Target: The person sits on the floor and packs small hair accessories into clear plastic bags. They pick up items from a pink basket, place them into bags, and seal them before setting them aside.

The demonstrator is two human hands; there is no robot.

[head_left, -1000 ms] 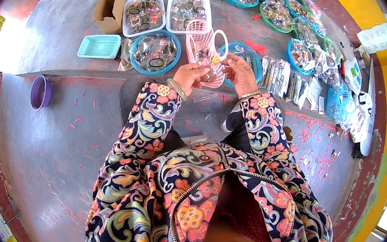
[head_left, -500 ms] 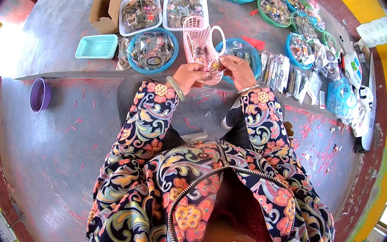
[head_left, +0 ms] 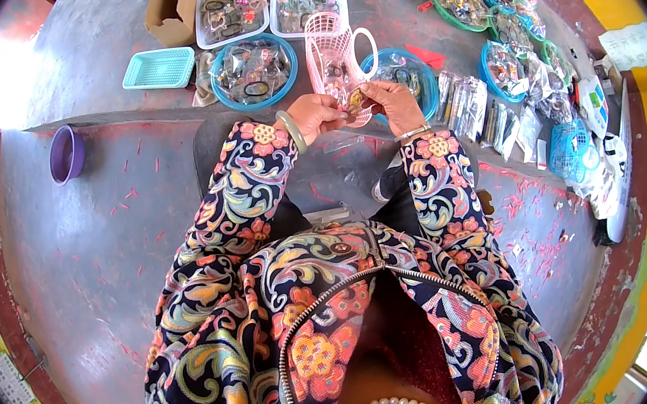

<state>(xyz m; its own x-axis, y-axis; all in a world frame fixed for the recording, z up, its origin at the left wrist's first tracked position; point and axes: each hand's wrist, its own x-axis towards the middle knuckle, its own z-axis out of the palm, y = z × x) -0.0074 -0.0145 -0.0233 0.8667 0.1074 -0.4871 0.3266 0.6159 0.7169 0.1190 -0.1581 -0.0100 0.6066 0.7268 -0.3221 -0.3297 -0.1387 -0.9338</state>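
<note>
My left hand and my right hand meet at the near end of a pink plastic mesh basket with a loop handle. My right hand pinches a small yellowish item between thumb and fingers; its kind is too small to make out. The left fingers are closed beside it, and what they grip is hidden. Small pieces in clear wrapping show inside the basket. Behind my right hand stands a blue round basket holding bagged pieces.
Two white trays of hair ties, a blue basket, a turquoise tray and a cardboard box stand ahead. At left is a purple bowl. Clear packets and several filled baskets lie right.
The hands stay together at the pink basket, slightly higher in view. The fingers have shifted a little around the small yellowish item. The whole view has tilted slightly.
</note>
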